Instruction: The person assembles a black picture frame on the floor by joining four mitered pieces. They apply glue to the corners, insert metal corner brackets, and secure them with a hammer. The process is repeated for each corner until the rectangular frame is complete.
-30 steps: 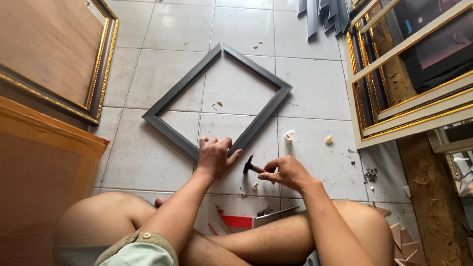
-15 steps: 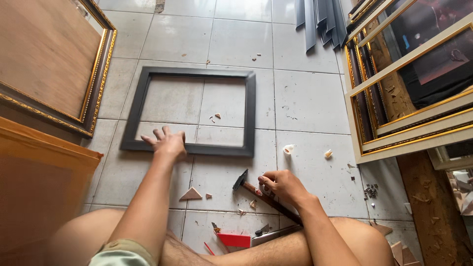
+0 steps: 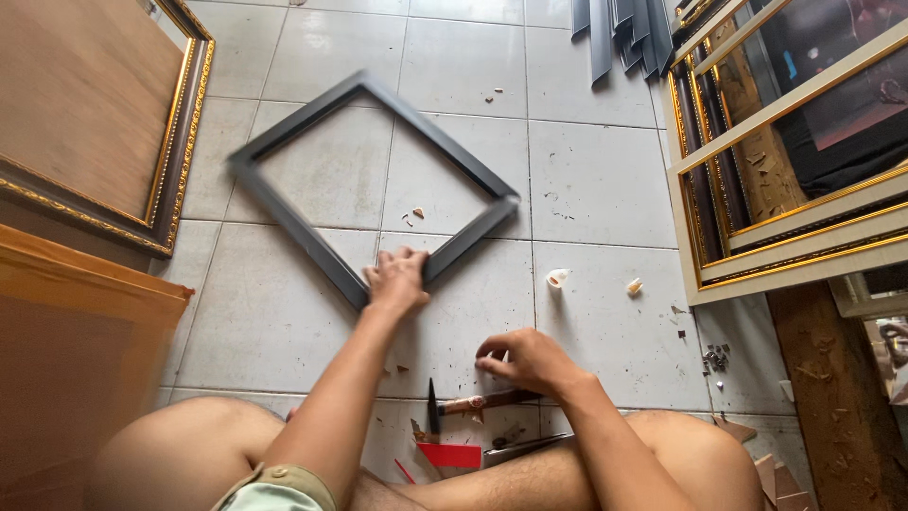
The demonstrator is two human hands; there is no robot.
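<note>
Gripping one grey frame [image 3: 374, 180], left hand [image 3: 397, 281], one hammer [image 3: 473, 404]

No packages, signs or screens in view; only label-like thing: small red-and-white band [image 3: 475, 404] around hammer handle [image 3: 487, 402] lying on floor tiles before right hand
</note>
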